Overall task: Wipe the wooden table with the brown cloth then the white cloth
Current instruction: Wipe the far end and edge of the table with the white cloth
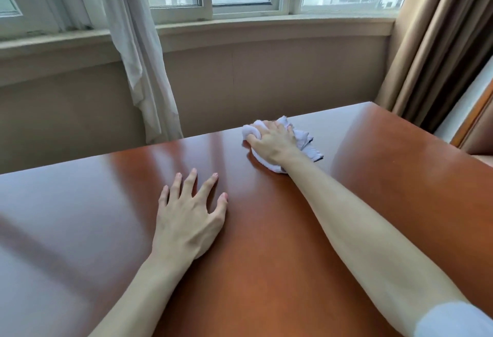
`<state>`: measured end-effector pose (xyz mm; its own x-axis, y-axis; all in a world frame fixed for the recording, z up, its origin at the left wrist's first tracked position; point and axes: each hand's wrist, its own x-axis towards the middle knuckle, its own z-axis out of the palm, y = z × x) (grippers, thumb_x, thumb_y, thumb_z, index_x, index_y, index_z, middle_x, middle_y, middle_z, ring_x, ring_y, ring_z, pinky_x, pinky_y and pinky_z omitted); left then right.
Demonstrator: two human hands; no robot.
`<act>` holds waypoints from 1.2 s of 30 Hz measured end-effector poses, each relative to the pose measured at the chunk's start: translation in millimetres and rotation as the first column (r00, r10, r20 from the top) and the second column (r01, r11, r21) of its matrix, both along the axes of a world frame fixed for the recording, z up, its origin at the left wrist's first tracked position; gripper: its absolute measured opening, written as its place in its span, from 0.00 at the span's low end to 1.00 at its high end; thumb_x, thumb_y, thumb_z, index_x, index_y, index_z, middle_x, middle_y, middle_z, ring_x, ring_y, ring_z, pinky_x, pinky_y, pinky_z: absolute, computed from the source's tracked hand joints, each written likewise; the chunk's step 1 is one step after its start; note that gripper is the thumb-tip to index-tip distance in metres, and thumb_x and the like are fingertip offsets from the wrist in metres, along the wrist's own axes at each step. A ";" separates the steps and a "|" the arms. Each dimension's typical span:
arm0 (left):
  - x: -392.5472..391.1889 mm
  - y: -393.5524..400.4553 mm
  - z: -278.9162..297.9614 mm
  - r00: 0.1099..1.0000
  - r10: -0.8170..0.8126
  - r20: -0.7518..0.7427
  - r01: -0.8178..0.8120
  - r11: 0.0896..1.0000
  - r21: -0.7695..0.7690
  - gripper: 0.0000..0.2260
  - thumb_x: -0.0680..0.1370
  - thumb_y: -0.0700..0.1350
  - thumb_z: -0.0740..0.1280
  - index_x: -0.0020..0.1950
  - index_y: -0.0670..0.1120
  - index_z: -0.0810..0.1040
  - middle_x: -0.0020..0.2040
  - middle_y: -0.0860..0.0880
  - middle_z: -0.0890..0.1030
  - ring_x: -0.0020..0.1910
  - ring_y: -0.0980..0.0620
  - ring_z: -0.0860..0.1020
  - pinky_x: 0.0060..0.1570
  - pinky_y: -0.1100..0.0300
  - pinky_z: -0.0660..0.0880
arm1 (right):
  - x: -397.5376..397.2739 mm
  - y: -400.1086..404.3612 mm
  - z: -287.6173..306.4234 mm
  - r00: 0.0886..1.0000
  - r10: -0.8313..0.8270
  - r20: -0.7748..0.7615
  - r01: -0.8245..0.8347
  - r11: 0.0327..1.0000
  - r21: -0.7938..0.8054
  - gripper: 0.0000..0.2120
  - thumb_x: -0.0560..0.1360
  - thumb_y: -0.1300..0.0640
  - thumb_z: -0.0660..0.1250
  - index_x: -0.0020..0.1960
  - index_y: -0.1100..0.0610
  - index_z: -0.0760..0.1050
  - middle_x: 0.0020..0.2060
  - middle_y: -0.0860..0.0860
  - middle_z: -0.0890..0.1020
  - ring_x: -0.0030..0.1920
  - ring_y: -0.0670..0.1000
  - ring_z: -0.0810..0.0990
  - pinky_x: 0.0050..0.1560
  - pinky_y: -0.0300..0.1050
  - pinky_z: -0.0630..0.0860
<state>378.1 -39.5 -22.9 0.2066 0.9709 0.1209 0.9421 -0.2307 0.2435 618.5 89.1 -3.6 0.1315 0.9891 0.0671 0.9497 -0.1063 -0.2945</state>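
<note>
Nearest, the left hand (pixel 186 219) lay flat, fingers spread on the wooden surface (pixel 266 256). Farther off, the right hand (pixel 274 142) clutched the bunched white cloth (pixel 304 138) near the far edge.

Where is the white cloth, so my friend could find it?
Start at the big wooden table below the window. Near its far edge, the right hand presses down on the bunched white cloth. It is the only soft, crumpled thing on the shiny top.

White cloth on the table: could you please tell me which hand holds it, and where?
The right hand grips the bunched middle of the white cloth; the left hand holds nothing.
</note>
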 end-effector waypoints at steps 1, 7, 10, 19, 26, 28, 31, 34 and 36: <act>0.3 0.1 0.7 1.000 0.000 0.003 0.001 1.000 -0.009 0.28 0.79 0.66 0.47 0.79 0.65 0.55 0.82 0.52 0.53 0.81 0.49 0.48 0.79 0.48 0.46 | -6.4 -21.3 -0.2 1.000 0.022 -0.011 -0.022 1.000 0.003 0.25 0.77 0.40 0.49 0.71 0.44 0.70 0.73 0.50 0.70 0.75 0.57 0.62 0.78 0.65 0.47; 1.4 1.2 2.6 1.000 -0.009 -0.006 0.009 0.999 -0.047 0.27 0.81 0.66 0.49 0.80 0.63 0.56 0.82 0.50 0.54 0.81 0.46 0.50 0.78 0.46 0.46 | -51.9 -185.1 -4.0 0.987 0.160 -0.016 -0.160 0.987 -0.001 0.29 0.77 0.38 0.46 0.76 0.43 0.62 0.78 0.46 0.62 0.80 0.55 0.54 0.79 0.62 0.45; -1.0 -3.2 4.7 1.000 -0.016 -0.011 0.015 0.997 -0.070 0.27 0.81 0.66 0.49 0.80 0.62 0.56 0.82 0.50 0.54 0.81 0.45 0.50 0.78 0.45 0.46 | -78.3 -273.8 -1.3 0.966 0.259 0.016 -0.259 0.966 0.014 0.38 0.71 0.36 0.40 0.79 0.44 0.60 0.80 0.45 0.59 0.81 0.54 0.51 0.80 0.60 0.43; -1.3 -4.6 1.7 1.000 -0.017 -0.004 0.016 0.999 -0.042 0.27 0.81 0.65 0.49 0.80 0.62 0.57 0.82 0.49 0.54 0.81 0.46 0.50 0.78 0.45 0.46 | -35.0 -179.7 3.7 0.995 0.103 -0.016 -0.103 0.995 0.009 0.37 0.67 0.34 0.41 0.73 0.40 0.65 0.75 0.44 0.68 0.77 0.52 0.61 0.78 0.61 0.52; -0.4 -0.3 -0.6 1.000 0.001 -0.004 -0.001 1.000 0.010 0.30 0.76 0.68 0.46 0.78 0.65 0.58 0.81 0.52 0.56 0.81 0.48 0.51 0.79 0.49 0.48 | 29.9 -6.6 8.1 0.999 -0.013 0.032 0.014 0.999 -0.036 0.21 0.78 0.41 0.51 0.65 0.46 0.73 0.68 0.53 0.75 0.71 0.58 0.67 0.73 0.64 0.59; 0.2 -0.7 -0.7 1.000 0.013 -0.013 -0.013 1.000 0.006 0.31 0.75 0.68 0.45 0.78 0.65 0.57 0.81 0.53 0.56 0.81 0.50 0.50 0.79 0.50 0.47 | 36.2 23.3 7.6 0.998 -0.046 0.040 0.048 0.998 -0.048 0.22 0.79 0.42 0.51 0.65 0.49 0.73 0.68 0.54 0.75 0.71 0.59 0.68 0.73 0.64 0.58; -0.3 0.7 1.5 1.000 0.012 -0.026 -0.012 1.000 -0.015 0.30 0.76 0.68 0.45 0.78 0.66 0.56 0.82 0.53 0.55 0.81 0.50 0.49 0.79 0.50 0.47 | 33.2 24.9 5.5 0.999 -0.040 0.029 0.041 0.998 -0.039 0.22 0.80 0.42 0.51 0.66 0.49 0.72 0.69 0.55 0.74 0.72 0.59 0.67 0.75 0.66 0.55; 1.4 -1.6 5.5 1.000 0.013 -0.008 -0.013 1.000 -0.022 0.27 0.79 0.67 0.49 0.79 0.65 0.57 0.82 0.52 0.55 0.81 0.49 0.50 0.79 0.49 0.47 | 23.1 -15.3 3.9 1.000 0.027 0.013 -0.027 1.000 0.001 0.23 0.80 0.42 0.52 0.70 0.47 0.71 0.71 0.52 0.73 0.73 0.58 0.66 0.76 0.65 0.54; 2.9 -1.3 6.3 1.000 0.009 0.011 -0.009 1.000 -0.019 0.26 0.80 0.65 0.51 0.78 0.63 0.59 0.81 0.51 0.57 0.81 0.47 0.52 0.78 0.48 0.49 | 15.6 -58.5 2.6 0.996 0.092 0.019 -0.092 0.996 0.019 0.24 0.79 0.42 0.50 0.71 0.44 0.70 0.71 0.50 0.73 0.72 0.56 0.67 0.75 0.63 0.57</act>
<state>381.0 -40.8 -16.5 0.1968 0.9749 0.1042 0.9411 -0.2177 0.2586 634.1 30.6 -1.0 0.0386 0.9953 0.0885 0.9604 -0.0125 -0.2783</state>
